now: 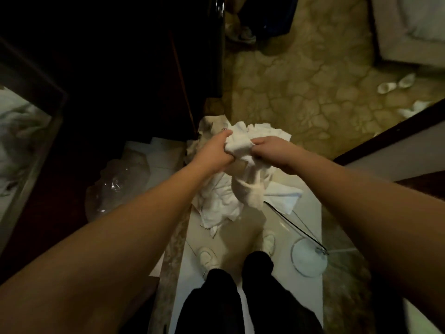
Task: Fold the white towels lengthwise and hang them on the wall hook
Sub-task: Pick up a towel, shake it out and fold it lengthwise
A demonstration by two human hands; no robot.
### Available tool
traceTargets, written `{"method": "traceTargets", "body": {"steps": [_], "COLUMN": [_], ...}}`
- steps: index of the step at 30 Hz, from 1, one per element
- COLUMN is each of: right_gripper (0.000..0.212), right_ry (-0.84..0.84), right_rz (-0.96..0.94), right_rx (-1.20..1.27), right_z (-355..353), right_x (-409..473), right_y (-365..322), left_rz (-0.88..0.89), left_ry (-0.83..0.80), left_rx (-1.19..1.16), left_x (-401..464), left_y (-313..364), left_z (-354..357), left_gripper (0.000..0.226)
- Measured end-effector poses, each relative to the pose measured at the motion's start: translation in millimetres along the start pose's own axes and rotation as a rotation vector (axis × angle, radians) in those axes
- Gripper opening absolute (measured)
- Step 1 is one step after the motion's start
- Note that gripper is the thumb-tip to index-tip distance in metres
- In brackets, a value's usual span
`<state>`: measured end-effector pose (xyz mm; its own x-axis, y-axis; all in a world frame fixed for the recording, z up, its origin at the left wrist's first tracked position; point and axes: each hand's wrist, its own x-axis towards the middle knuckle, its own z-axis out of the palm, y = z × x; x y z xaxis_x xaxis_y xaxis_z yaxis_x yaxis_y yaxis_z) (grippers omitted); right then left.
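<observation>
I hold a crumpled white towel point(243, 165) in front of me, above the floor. My left hand point(215, 150) grips its upper left part with curled fingers. My right hand point(269, 149) grips its upper right part, close to the left hand. The towel's loose end hangs down between my arms. Beneath it a heap of more white towels point(216, 201) lies on the pale floor. No wall hook is in view.
A clear plastic bag point(120, 184) lies on the floor at the left by a dark cabinet point(108, 68). A round glass lid point(309, 256) with a black cord lies at the right. White slippers point(397, 84) sit on the patterned carpet. My shoes point(209, 257) stand below.
</observation>
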<state>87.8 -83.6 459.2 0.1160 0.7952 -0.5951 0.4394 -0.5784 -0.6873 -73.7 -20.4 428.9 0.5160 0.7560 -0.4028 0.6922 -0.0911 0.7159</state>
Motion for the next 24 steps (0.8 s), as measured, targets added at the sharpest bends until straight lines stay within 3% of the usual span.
{"method": "traceTargets", "body": {"steps": [4, 6, 13, 16, 20, 24], "right_gripper": [0.034, 0.037, 0.030, 0.040, 0.071, 0.036], "right_ry": [0.044, 0.068, 0.032, -0.069, -0.102, -0.022], "right_rz": [-0.021, -0.019, -0.024, -0.084, -0.185, -0.318], "right_rx": [0.134, 0.216, 0.511, 0.561, 0.507, 0.444], "right_z": [-17, -22, -17, -14, -15, -10], "right_x": [-73, -107, -205, -254, -324, -392], "right_y": [-24, -27, -10, -1, -11, -37], "left_rz": [0.044, 0.077, 0.223, 0.234, 0.264, 0.305], "left_ry": [0.030, 0.088, 0.248, 0.284, 0.375, 0.459], "left_rx": [0.008, 0.009, 0.054, 0.102, 0.289, 0.321], "left_x": [-53, -79, -178, -229, -303, -377], "left_y": [47, 65, 112, 135, 174, 210], "left_z": [-16, -23, -17, -4, 0, -9], "left_gripper": [0.012, 0.003, 0.010, 0.017, 0.021, 0.024]}}
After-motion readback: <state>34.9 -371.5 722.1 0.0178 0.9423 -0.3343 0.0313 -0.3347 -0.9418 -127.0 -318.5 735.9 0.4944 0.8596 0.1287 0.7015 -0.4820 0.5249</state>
